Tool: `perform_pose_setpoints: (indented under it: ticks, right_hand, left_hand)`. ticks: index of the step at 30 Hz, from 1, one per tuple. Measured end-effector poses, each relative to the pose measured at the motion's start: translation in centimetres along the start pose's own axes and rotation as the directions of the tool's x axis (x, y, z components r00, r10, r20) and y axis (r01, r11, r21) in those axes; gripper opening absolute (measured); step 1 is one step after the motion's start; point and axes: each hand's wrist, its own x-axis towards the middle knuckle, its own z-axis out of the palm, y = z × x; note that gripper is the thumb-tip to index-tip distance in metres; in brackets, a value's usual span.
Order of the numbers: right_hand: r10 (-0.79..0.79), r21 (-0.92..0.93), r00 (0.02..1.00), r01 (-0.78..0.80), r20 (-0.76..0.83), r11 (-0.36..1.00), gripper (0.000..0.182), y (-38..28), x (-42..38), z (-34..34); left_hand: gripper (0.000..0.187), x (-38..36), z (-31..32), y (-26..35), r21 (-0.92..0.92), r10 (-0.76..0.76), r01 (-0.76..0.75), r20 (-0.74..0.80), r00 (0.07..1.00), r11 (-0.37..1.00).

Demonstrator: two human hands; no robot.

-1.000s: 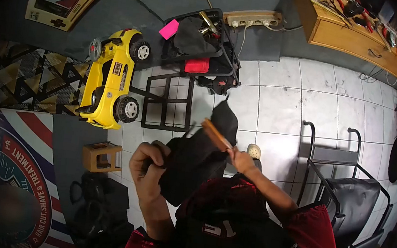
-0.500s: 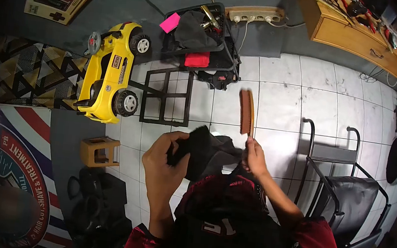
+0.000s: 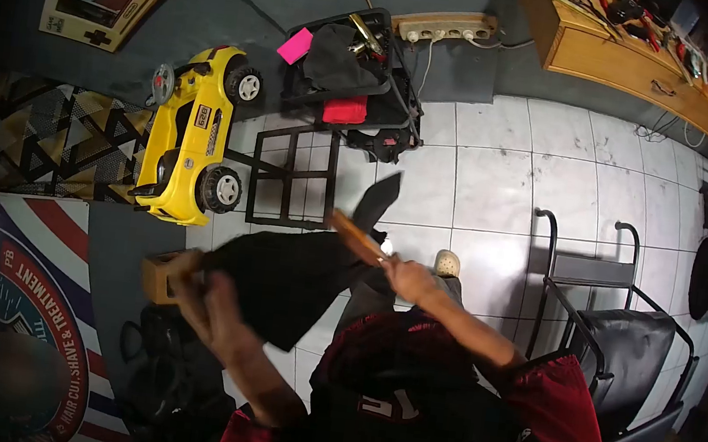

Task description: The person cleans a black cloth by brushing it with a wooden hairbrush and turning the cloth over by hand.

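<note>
A black cloth (image 3: pixel 277 282) is spread out in front of my body, its far corner reaching up toward the floor grid frame. My left hand (image 3: pixel 213 310), blurred by motion, grips the cloth at its left end. In my right hand (image 3: pixel 412 282) is a wooden-handled brush (image 3: pixel 359 237), held by the handle and pointing up and left. The brush head overlaps the right part of the cloth in this view.
A yellow toy car (image 3: pixel 193 137) stands on the left beside a black metal frame (image 3: pixel 294 175). Ahead is a black trolley (image 3: pixel 334 88) with cloths. A black armchair (image 3: pixel 629 340) is on the right, a wooden drawer unit (image 3: pixel 641 75) beyond. One clog (image 3: pixel 447 264) shows on the tiled floor.
My left hand has swung left and down, and the bunched cloth is now stretched out. The brush has moved left and tilted from upright to slanting over the cloth.
</note>
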Motion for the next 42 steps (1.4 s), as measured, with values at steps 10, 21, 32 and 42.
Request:
perform_pose_setpoints:
  ticks: [10,21,32,42]
  right_hand:
    - [0.426,-0.243,0.854,-0.364,0.297,0.899,0.032,16.2,-4.8,4.1]
    - [-0.089,0.539,0.980,0.174,-0.179,0.824,0.018,-9.7,-3.8,-8.5]
    - [0.212,-0.118,0.977,-0.209,0.021,0.971,0.038,5.9,0.7,3.5]
    - [0.462,0.289,0.881,-0.418,-0.104,0.861,0.044,4.3,0.8,1.2]
  left_hand:
    - [0.023,3.1,-3.5,-0.6,-0.119,-0.109,0.130,0.162,0.981,0.984]
    - [0.035,0.6,0.2,-3.5,-0.212,-0.607,0.659,0.263,0.750,0.722]
    - [0.046,-0.1,-0.3,-0.3,-0.286,-0.444,0.409,-0.067,0.894,0.867]
    - [0.038,1.8,-2.7,-3.9,0.092,-0.284,0.301,-0.163,0.945,0.949]
